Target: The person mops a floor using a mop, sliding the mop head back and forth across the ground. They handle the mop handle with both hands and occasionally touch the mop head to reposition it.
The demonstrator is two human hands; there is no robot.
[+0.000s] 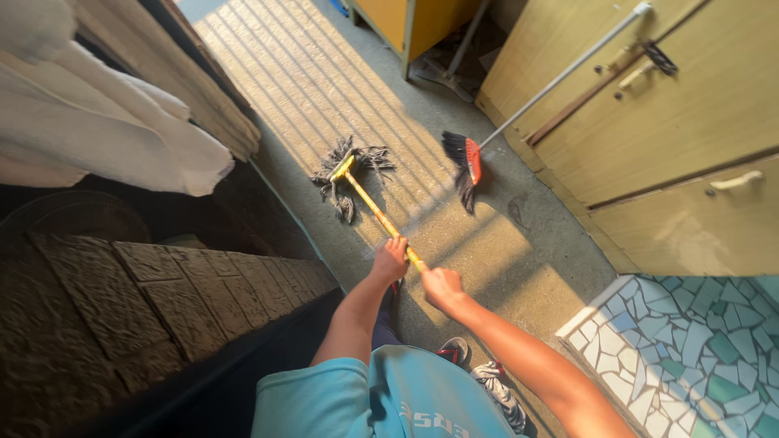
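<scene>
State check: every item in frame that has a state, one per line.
mop: head flat on the floor, strings splayed, yellow handle angled up to the hands
left hand: closed around the mop handle
right hand: closed around the mop handle, nearer the person
broom: leaning, bristles on the floor, white handle propped against the cabinet
cabinet doors: shut
floor: part sunlit in stripes

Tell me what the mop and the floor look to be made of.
Mop head: grey, frayed cotton-like strings, splayed out. Mop handle, held by both hands: smooth yellow stick, plastic or painted wood, unclear. Floor: rough grey concrete, matte and speckled.
</scene>
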